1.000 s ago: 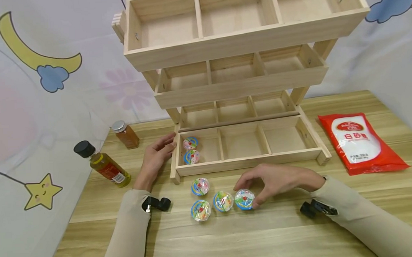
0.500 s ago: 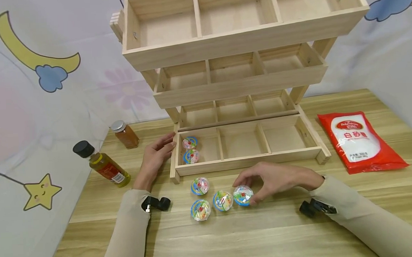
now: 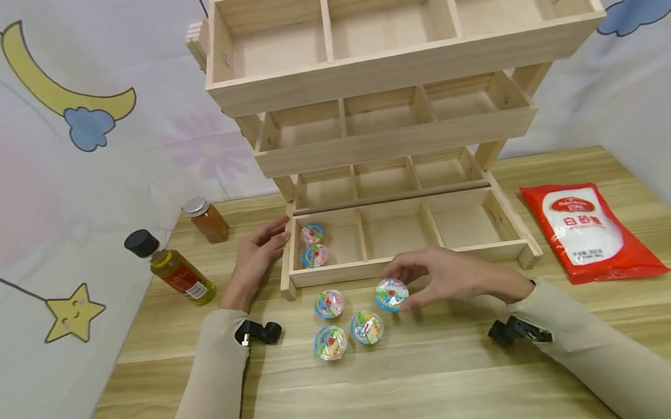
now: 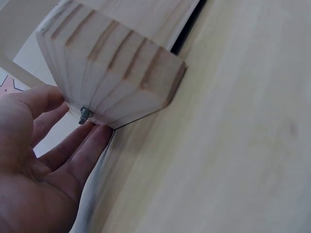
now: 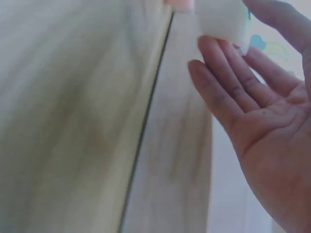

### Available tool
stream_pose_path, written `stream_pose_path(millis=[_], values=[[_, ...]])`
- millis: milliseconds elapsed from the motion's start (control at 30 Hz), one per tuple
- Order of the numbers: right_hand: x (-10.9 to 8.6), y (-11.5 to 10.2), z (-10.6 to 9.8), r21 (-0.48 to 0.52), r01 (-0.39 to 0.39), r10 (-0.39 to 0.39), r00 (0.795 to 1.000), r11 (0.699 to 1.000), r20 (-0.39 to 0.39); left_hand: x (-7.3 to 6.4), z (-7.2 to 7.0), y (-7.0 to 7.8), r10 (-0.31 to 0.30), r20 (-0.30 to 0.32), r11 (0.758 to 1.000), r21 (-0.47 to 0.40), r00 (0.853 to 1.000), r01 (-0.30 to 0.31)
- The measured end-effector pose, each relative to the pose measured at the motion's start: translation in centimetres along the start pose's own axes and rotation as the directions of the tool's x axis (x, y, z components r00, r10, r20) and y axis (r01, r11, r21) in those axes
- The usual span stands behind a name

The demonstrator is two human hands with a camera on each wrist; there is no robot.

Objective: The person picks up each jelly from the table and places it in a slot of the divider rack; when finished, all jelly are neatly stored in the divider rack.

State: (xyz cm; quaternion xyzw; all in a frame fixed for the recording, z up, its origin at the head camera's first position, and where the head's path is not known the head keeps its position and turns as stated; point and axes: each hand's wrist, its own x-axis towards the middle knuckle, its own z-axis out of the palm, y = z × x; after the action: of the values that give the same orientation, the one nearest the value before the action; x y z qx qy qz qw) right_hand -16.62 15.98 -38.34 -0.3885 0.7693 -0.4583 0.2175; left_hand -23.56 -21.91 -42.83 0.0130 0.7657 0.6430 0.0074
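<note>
My right hand [image 3: 448,276] pinches a jelly cup [image 3: 392,294] with a clear film lid and blue rim between thumb and fingers, just in front of the wooden rack's bottom tray [image 3: 361,273]. In the right wrist view the cup's pale body [image 5: 223,19] shows at the fingertips. On the table lie a pink-lidded jelly cup [image 3: 329,303] and two yellowish ones, a left cup [image 3: 331,343] and a right cup [image 3: 367,327]. Two more jelly cups [image 3: 315,256] sit in the tray's left compartment. My left hand [image 3: 257,256] touches the rack's left side, fingertips against the wooden end piece [image 4: 112,73].
Higher tiers of the rack [image 3: 397,75], each with three compartments, overhang the bottom tray. An oil bottle [image 3: 178,276] and a spice jar [image 3: 208,221] stand left of my left hand. A red sugar bag [image 3: 589,229] lies at the right.
My right hand has lifted the jelly cup away from beside the others and moved it forward, toward the tray. The left hand stays at the rack's side.
</note>
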Motion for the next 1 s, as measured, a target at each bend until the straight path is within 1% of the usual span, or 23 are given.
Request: stream_pose_path(millis=[133,200,333,433,533,667,833,1000], values=[[0.7,-0.7,-0.9,-0.04,0.026,-0.029,0.996,0.999,-0.082,0.1,0.1,-0.1,0.007,0.005,1.0,-0.009,1.0,-0.007],[1.1,-1.0,-1.4,-0.064,0.014,-0.022,0.992,0.998,-0.125,0.1,0.1,-0.1,0.006,0.01,1.0,-0.008,1.0,-0.006],[2.1,-1.3,-2.4,-0.113,0.018,-0.043,0.974,0.993,-0.221,0.2,0.1,-0.2,-0.002,0.011,1.0,-0.014,1.0,0.002],[3.0,-1.0,-3.1,-0.126,0.031,-0.066,0.958,0.992,-0.278,0.2,0.0,-0.2,-0.004,0.009,1.0,-0.03,1.0,0.004],[3.7,-0.6,-3.6,-0.108,-0.004,-0.031,0.947,0.994,-0.321,0.2,0.1,-0.1,-0.003,0.012,0.999,-0.038,1.0,0.003],[4.4,0.0,-4.1,-0.075,-0.051,0.021,0.933,0.996,-0.358,0.2,0.1,-0.1,0.0,0.014,0.999,-0.038,1.0,0.001],[5.2,0.7,-4.5,-0.06,-0.094,0.064,0.922,0.994,-0.382,0.2,0.2,-0.1,0.003,0.01,0.999,-0.035,1.0,-0.003],[5.7,1.3,-4.8,-0.06,-0.171,0.133,0.906,0.983,-0.402,0.2,0.1,-0.1,-0.002,0.009,0.999,-0.039,1.0,0.002]])
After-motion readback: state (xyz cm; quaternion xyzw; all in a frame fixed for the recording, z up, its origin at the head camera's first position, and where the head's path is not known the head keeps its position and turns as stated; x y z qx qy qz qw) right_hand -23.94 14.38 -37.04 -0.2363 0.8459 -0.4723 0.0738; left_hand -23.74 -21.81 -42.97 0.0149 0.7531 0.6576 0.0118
